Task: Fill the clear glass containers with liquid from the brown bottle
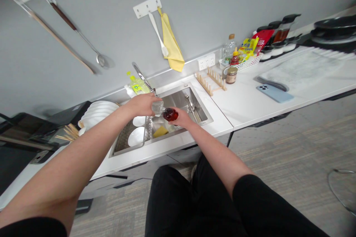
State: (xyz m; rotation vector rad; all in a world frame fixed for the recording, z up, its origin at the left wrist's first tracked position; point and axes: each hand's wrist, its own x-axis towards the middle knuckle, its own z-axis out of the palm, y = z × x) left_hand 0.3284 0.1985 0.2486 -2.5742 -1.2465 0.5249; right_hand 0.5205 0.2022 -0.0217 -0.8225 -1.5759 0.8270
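Note:
Over the sink [207, 117], my left hand [143, 104] is closed around a small clear glass [157, 108]. My right hand [182, 117] grips a bottle of dark red liquid [170, 114], which is tilted on its side. The bottle's narrow neck points left and meets the glass or lies right beside it; I cannot tell whether liquid is flowing. Below the hands a yellow sponge [160, 131] lies in the sink. A white bowl [136, 137] sits in the wire rack [122, 139] at the sink's left side.
Behind the sink stand a faucet [143, 77] and a dish soap bottle [138, 86]. Stacked white plates [100, 109] are on the left. To the right are a wooden rack [211, 81], a jar [231, 75], a white basket [249, 63] and a blue phone [274, 92]. A yellow cloth [171, 44] hangs above.

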